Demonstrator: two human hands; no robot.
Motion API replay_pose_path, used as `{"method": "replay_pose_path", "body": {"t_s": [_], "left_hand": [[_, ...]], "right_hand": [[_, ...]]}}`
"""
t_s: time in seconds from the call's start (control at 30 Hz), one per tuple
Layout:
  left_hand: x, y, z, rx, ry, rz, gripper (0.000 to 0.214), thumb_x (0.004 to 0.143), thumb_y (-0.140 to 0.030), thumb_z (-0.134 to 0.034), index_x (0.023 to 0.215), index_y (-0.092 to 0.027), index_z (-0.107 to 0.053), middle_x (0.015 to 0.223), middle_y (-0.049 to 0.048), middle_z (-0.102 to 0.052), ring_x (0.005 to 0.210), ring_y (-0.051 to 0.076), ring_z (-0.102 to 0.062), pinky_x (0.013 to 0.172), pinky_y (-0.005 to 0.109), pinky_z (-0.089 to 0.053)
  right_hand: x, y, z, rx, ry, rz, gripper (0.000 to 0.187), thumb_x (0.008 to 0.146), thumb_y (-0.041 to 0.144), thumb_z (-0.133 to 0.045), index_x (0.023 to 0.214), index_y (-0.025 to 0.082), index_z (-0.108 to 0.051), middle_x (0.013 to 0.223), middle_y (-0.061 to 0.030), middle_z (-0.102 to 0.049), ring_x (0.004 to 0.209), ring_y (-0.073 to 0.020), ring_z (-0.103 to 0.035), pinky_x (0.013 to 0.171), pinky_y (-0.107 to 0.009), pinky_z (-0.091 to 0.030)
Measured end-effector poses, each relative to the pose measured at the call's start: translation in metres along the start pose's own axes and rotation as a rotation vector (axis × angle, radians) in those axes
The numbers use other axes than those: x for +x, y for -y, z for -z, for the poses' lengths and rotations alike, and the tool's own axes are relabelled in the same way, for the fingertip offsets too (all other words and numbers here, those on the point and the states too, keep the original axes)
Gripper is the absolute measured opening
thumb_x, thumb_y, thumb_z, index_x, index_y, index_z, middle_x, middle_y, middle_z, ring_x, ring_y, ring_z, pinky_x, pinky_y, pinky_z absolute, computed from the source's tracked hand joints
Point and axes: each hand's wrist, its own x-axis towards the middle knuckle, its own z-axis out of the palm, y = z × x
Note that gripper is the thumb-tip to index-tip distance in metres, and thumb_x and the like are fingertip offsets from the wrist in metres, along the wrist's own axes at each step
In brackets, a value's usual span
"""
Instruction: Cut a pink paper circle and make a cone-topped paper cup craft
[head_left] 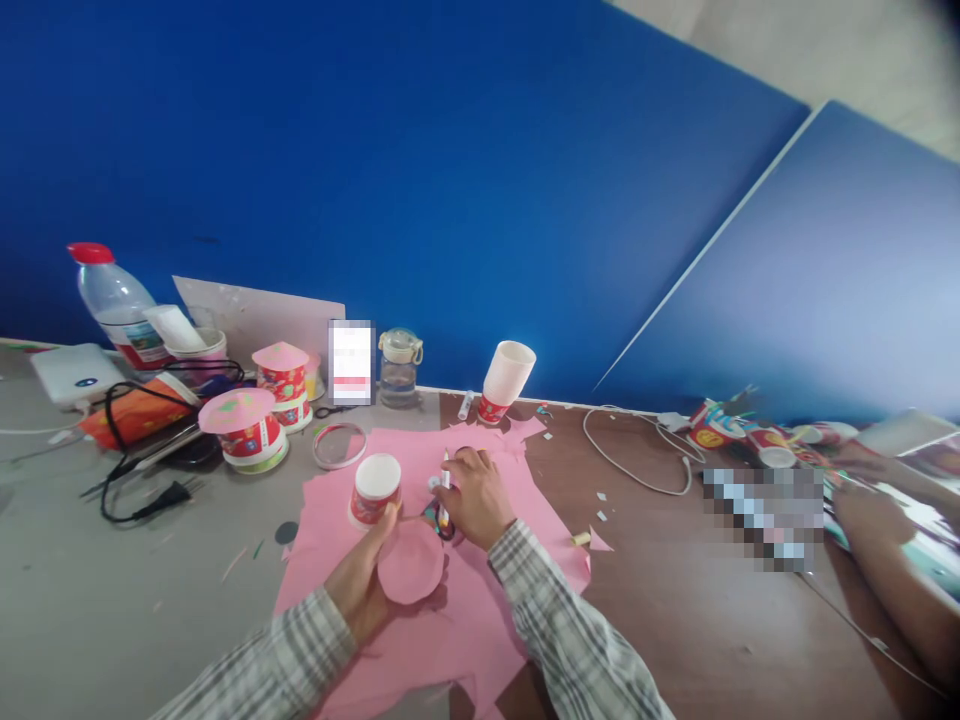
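My left hand (pixel 364 585) holds a round pink paper disc (pixel 411 562) over a large pink paper sheet (pixel 465 620). Just above its fingertips stands a red-and-white paper cup (pixel 373 490), upside down. My right hand (pixel 476 497) is closed around a white pen-like stick (pixel 445 480), resting on the sheet. Dark scissors (pixel 442 522) lie partly hidden under that hand. Both arms wear plaid sleeves.
Finished cups with pink cone lids (pixel 247 425) stand at the left, by a water bottle (pixel 112 300), a glass jar (pixel 399 365) and black cables (pixel 139 480). A stack of paper cups (pixel 506 382) leans at the back. Another person's arm (pixel 892 560) lies at the right.
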Motion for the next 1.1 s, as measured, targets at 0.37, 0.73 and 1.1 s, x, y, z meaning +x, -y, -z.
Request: {"method": "replay_pose_path", "body": {"t_s": [0.37, 0.73, 1.1], "left_hand": [[0.000, -0.002, 0.002, -0.054, -0.014, -0.009, 0.049, 0.059, -0.052, -0.049, 0.085, -0.011, -0.058, 0.066, 0.0178, -0.065, 0.064, 0.036, -0.059, 0.057, 0.056, -0.044], [-0.001, -0.001, -0.004, 0.004, -0.038, -0.046, 0.051, 0.060, -0.053, -0.047, 0.083, -0.008, -0.059, 0.065, 0.0184, -0.065, 0.058, 0.033, -0.060, 0.047, 0.046, -0.048], [0.002, 0.001, -0.003, -0.129, 0.249, -0.094, 0.045, 0.070, -0.046, -0.042, 0.089, -0.008, -0.058, 0.065, 0.0081, -0.060, 0.055, 0.018, -0.055, 0.043, 0.025, -0.047]], "right_hand": [[0.019, 0.003, -0.009, 0.238, -0.051, -0.078, 0.007, 0.068, 0.022, -0.067, 0.072, 0.016, -0.067, 0.090, -0.0086, -0.060, 0.094, -0.0270, -0.046, 0.089, -0.042, -0.031], [-0.034, 0.012, 0.018, 0.837, 0.050, -0.033, 0.022, 0.082, 0.030, -0.049, 0.094, 0.016, -0.062, 0.060, 0.0009, -0.061, 0.052, -0.0128, -0.058, 0.048, -0.022, -0.046], [-0.070, 0.052, -0.001, 0.049, -0.104, 0.347, 0.010, 0.086, 0.024, -0.050, 0.090, 0.025, -0.059, 0.088, -0.0016, -0.065, 0.080, -0.0221, -0.057, 0.071, -0.035, -0.044]]}}
